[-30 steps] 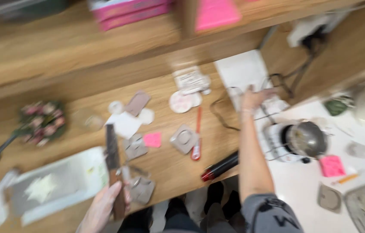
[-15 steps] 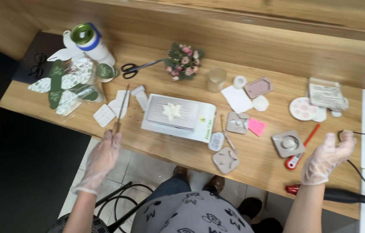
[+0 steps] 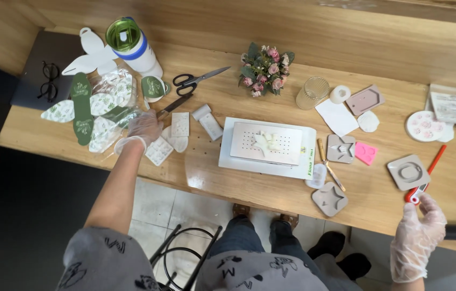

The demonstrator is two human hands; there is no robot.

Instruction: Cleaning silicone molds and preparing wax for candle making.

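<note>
Head cam: my gloved left hand [image 3: 143,128] is closed round a knife [image 3: 174,105] w/ dark blade, wooden grip, lying over white moulds [image 3: 170,139] nr the scissors [image 3: 195,81]. My gloved right hand [image 3: 417,237], fingers loosely spread, holds nothing, just below a red-handled tool [image 3: 424,175] at the table [image 3: 239,186] edge.

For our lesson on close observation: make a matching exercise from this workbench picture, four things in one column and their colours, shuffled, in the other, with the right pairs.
Things:
1. scissors
2. heart-shaped mould
3. tumbler lid
4. star-shaped mould

Colours:
A. pink
B. grey
C. black handles
D. green

Pairs: 1-C, 2-A, 3-D, 4-B
</note>
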